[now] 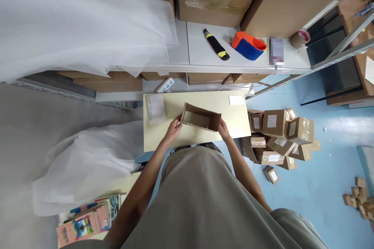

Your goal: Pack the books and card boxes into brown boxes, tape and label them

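Between my two hands is a small brown cardboard box, its top open and its inside facing up at me. My left hand grips the box's left end, and my right hand closes on its right end. The box is slightly tilted over a pale yellow tabletop; whether it touches the surface I cannot tell. Left of the box lies a clear plastic packet with something pale in it. At the tabletop's far right is a white label.
A shelf ahead carries a black-and-yellow box cutter, an orange-and-blue tape dispenser and a tape roll. Taped parcels are piled on the floor at right. White foam sheeting hangs at left. Books lie lower left.
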Action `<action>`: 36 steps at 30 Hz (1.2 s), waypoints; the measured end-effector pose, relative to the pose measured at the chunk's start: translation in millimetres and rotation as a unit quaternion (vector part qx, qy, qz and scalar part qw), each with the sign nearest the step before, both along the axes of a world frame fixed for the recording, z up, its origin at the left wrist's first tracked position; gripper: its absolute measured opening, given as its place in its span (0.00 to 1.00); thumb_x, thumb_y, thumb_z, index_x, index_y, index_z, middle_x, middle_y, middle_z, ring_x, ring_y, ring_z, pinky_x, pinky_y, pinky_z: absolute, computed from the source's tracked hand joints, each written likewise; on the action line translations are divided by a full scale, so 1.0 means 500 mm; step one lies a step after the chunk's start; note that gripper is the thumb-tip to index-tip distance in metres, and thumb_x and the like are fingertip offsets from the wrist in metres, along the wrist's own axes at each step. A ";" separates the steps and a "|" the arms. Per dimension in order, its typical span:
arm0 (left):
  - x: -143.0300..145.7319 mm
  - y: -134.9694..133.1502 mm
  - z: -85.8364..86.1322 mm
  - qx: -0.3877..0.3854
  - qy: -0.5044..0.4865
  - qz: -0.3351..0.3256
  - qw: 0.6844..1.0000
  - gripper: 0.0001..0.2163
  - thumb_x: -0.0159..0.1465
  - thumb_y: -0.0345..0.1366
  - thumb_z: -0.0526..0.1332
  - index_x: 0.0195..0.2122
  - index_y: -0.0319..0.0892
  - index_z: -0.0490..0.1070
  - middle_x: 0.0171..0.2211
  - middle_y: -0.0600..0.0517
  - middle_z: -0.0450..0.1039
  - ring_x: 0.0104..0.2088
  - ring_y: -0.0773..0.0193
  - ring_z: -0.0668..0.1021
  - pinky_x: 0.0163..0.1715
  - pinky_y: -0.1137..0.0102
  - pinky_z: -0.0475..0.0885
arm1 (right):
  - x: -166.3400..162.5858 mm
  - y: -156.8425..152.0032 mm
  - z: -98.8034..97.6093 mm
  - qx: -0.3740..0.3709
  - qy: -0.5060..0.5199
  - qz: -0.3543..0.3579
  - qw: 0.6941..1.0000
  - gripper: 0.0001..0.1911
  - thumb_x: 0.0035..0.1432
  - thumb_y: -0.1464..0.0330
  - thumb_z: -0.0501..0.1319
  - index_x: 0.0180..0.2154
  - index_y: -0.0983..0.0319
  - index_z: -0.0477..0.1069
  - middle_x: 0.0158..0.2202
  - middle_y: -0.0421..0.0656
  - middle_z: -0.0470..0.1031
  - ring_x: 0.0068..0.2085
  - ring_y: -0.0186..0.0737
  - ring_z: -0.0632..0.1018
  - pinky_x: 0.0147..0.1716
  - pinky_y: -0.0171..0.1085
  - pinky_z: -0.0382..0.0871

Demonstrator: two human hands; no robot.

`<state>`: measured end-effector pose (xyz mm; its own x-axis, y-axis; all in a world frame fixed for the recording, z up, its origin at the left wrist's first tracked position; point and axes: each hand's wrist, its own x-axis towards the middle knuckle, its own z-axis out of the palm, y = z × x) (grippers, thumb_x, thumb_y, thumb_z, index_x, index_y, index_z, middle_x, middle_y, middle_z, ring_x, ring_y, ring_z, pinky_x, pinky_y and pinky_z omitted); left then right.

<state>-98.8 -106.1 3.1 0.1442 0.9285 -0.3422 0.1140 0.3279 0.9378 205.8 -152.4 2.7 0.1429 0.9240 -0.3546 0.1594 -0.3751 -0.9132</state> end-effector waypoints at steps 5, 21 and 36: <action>0.024 0.003 -0.001 -0.068 -0.026 0.091 0.993 0.24 0.65 0.58 0.64 0.50 0.44 0.80 0.54 0.40 0.85 0.60 0.45 0.82 0.64 0.52 0.77 | 0.047 0.036 0.020 -0.071 0.069 0.020 0.995 0.34 0.69 0.41 0.62 0.64 0.55 0.78 0.59 0.48 0.85 0.58 0.55 0.84 0.57 0.52 0.82; 0.087 0.040 0.005 -0.096 0.098 0.089 0.987 0.34 0.53 0.63 0.79 0.50 0.44 0.78 0.54 0.40 0.85 0.51 0.46 0.87 0.54 0.54 0.83 | 0.146 0.131 0.033 -0.064 0.133 0.072 0.986 0.48 0.59 0.35 0.74 0.71 0.52 0.76 0.76 0.51 0.73 0.74 0.64 0.75 0.72 0.60 0.74; 0.095 0.039 0.026 0.117 0.182 -0.066 0.974 0.32 0.74 0.40 0.63 0.80 0.50 0.63 0.75 0.39 0.68 0.69 0.47 0.77 0.54 0.61 0.86 | 0.111 0.106 -0.021 -0.051 0.080 0.045 0.994 0.44 0.58 0.35 0.73 0.63 0.58 0.80 0.67 0.54 0.81 0.65 0.60 0.83 0.64 0.54 0.82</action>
